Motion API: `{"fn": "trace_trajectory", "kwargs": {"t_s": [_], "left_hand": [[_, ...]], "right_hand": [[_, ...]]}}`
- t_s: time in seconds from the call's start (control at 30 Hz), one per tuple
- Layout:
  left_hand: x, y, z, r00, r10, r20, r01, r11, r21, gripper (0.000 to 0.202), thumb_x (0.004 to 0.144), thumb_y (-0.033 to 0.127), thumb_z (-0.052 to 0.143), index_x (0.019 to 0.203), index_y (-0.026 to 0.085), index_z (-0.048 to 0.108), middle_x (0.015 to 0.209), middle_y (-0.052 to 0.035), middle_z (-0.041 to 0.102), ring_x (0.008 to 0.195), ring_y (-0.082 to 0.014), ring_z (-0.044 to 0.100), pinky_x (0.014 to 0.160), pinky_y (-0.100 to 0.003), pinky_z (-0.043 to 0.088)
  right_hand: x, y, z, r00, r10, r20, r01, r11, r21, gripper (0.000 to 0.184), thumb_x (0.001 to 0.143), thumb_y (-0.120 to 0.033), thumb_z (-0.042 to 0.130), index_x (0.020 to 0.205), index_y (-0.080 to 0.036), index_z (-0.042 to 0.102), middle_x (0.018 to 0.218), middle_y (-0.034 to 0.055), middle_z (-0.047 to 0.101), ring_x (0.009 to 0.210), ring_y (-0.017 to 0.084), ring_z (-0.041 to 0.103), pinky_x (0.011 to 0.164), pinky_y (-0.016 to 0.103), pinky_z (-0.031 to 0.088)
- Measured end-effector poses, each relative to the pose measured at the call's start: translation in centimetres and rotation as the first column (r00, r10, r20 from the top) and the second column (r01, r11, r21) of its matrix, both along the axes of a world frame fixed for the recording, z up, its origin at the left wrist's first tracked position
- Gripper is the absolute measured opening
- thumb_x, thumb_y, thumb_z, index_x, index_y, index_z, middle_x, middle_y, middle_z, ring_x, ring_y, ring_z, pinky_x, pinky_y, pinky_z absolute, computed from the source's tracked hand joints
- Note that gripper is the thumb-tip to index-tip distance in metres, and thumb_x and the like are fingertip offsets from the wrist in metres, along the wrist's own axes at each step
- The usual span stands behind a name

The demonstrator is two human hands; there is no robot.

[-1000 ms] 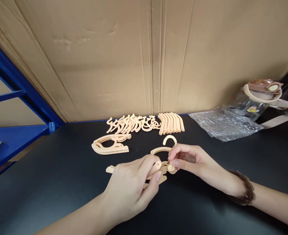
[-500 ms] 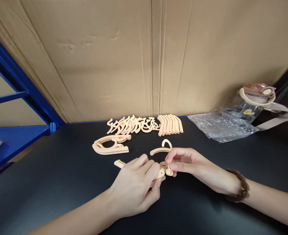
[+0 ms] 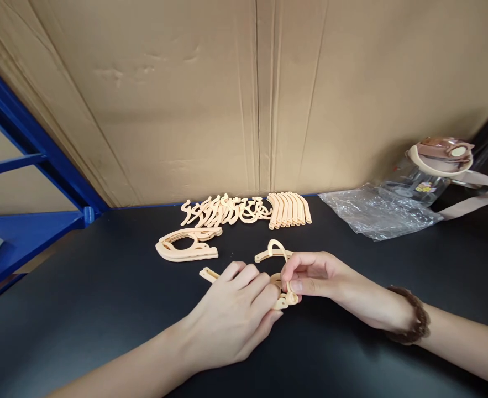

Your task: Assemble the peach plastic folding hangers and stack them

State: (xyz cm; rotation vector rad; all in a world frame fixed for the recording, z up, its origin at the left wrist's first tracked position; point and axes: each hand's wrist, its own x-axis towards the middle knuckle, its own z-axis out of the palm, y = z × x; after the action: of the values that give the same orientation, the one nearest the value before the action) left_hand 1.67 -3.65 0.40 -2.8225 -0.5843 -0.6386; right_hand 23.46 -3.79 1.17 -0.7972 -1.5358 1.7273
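My left hand (image 3: 239,315) is closed around a cream plastic hanger arm (image 3: 209,274); its slotted end pokes out at the left and its rounded, holed end shows by my fingertips. Between thumb and fingers, my right hand (image 3: 316,275) pinches a hanger hook (image 3: 276,245), the curve pointing up and the round base (image 3: 292,298) down. That base is right beside the arm's holed end; whether they touch is hard to tell. Another curved hanger arm (image 3: 262,257) lies on the table just behind the hook. A further curved piece shows partly between my hands.
Folded hangers (image 3: 185,254) lie stacked at left. Behind them are a heap of loose hooks (image 3: 222,211) and a row of hanger arms (image 3: 289,210) against the cardboard wall (image 3: 177,110). A clear plastic bag (image 3: 372,213) and a strapped bottle (image 3: 430,171) are at right, a blue frame (image 3: 48,149) at left.
The hook in my right hand has tilted, its curve swinging left and its base shifting slightly right and down. My left hand has moved a little right with the hanger arm.
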Motion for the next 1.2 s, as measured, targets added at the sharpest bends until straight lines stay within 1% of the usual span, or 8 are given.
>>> {"fn": "trace_trajectory", "kwargs": {"t_s": [0.2,0.33,0.43,0.6,0.7,0.83,1.0,1.2], "left_hand": [[-0.2,0.0,0.0,1.000,-0.005,-0.008,0.005,0.998,0.057,0.021,0.097,0.022,0.036,0.084,0.018,0.052,0.079,-0.0025,0.057,0.071,-0.0194,0.046,0.069,-0.034,0.031],[-0.1,0.0,0.1,1.000,0.009,0.008,-0.010,0.996,0.091,0.025,0.099,0.023,0.033,0.083,0.018,0.052,0.075,-0.0022,0.057,0.067,-0.0187,0.046,0.066,-0.034,0.032],[0.0,-0.1,0.4,0.999,0.032,0.004,-0.032,0.994,0.105,0.026,0.100,0.022,0.032,0.083,0.017,0.052,0.072,-0.0014,0.057,0.062,-0.0172,0.047,0.061,-0.033,0.033],[0.1,-0.3,0.5,0.998,0.047,0.045,-0.052,0.991,0.122,0.025,0.101,0.022,0.033,0.089,0.015,0.053,0.068,-0.0003,0.057,0.051,-0.0140,0.048,0.046,-0.029,0.032],[0.0,-0.5,0.3,0.996,0.053,0.067,-0.060,0.991,0.121,0.024,0.101,0.023,0.032,0.096,0.013,0.053,0.068,0.0002,0.058,0.047,-0.0125,0.049,0.041,-0.027,0.034],[0.0,-0.6,0.2,0.996,0.053,0.072,-0.061,0.992,0.112,0.025,0.102,0.023,0.029,0.110,0.010,0.050,0.070,-0.0001,0.061,0.049,-0.0120,0.055,0.041,-0.025,0.039],[0.0,-0.6,0.1,0.994,0.059,0.094,-0.067,0.994,0.081,0.026,0.102,0.023,0.028,0.110,0.010,0.049,0.067,0.0007,0.060,0.048,-0.0120,0.055,0.042,-0.024,0.041],[0.0,-0.5,0.0,0.994,0.054,0.090,-0.057,0.998,0.035,0.024,0.101,0.022,0.030,0.101,0.012,0.052,0.066,0.0012,0.059,0.047,-0.0123,0.055,0.041,-0.023,0.042]], "right_hand": [[0.0,0.0,0.1,1.000,0.006,0.028,-0.005,0.999,-0.033,0.014,0.085,-0.029,0.067,0.094,-0.020,0.066,0.081,-0.0002,0.063,0.078,0.013,0.059,0.077,0.028,0.047],[0.2,0.2,-0.2,0.997,-0.028,0.075,0.028,1.000,0.009,0.018,0.083,-0.033,0.068,0.095,-0.020,0.068,0.081,-0.0002,0.063,0.078,0.013,0.059,0.079,0.028,0.048],[0.3,0.1,-0.2,0.994,-0.062,0.095,0.057,0.997,0.050,0.016,0.082,-0.033,0.070,0.091,-0.020,0.068,0.081,-0.0009,0.064,0.075,0.012,0.059,0.077,0.027,0.048],[-0.1,-0.3,0.2,0.991,-0.122,0.060,0.115,0.988,0.105,0.008,0.082,-0.028,0.069,0.085,-0.020,0.067,0.078,-0.0028,0.064,0.069,0.009,0.057,0.072,0.025,0.047],[-0.3,-0.4,0.4,0.988,-0.139,0.069,0.134,0.988,0.082,0.009,0.082,-0.027,0.069,0.084,-0.019,0.066,0.077,-0.0021,0.064,0.067,0.010,0.056,0.071,0.026,0.048],[-0.5,-0.4,0.4,0.984,-0.147,0.096,0.139,0.986,0.089,0.011,0.083,-0.029,0.068,0.085,-0.019,0.065,0.078,-0.0009,0.063,0.070,0.012,0.057,0.074,0.028,0.048],[-0.8,-0.8,0.5,0.979,-0.197,0.057,0.189,0.974,0.125,0.009,0.085,-0.028,0.065,0.083,-0.020,0.062,0.082,-0.0017,0.059,0.080,0.012,0.056,0.078,0.026,0.046],[-0.6,-0.5,0.5,0.979,-0.186,0.086,0.178,0.979,0.095,0.011,0.085,-0.028,0.066,0.083,-0.018,0.062,0.079,-0.0014,0.062,0.074,0.011,0.056,0.076,0.025,0.046]]}}
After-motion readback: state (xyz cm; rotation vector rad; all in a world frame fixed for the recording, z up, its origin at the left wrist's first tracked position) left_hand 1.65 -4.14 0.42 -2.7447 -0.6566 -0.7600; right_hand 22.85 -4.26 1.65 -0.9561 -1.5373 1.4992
